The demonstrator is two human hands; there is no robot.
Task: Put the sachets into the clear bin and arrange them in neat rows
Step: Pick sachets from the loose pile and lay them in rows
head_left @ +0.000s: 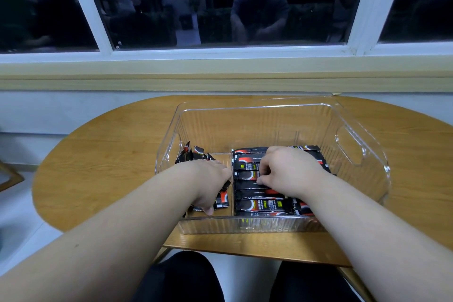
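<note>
A clear plastic bin stands on the round wooden table. Black and red sachets lie side by side in a row across its middle and right part. A loose bunch of sachets leans in the bin's left part. My left hand reaches down into that left part, its fingers curled round a few sachets there. My right hand rests on the row, fingers curled and pinching one sachet near the middle.
The bin has cut-out handles, one on its right wall. A pale windowsill and dark window run behind the table. My knees show under the table's near edge.
</note>
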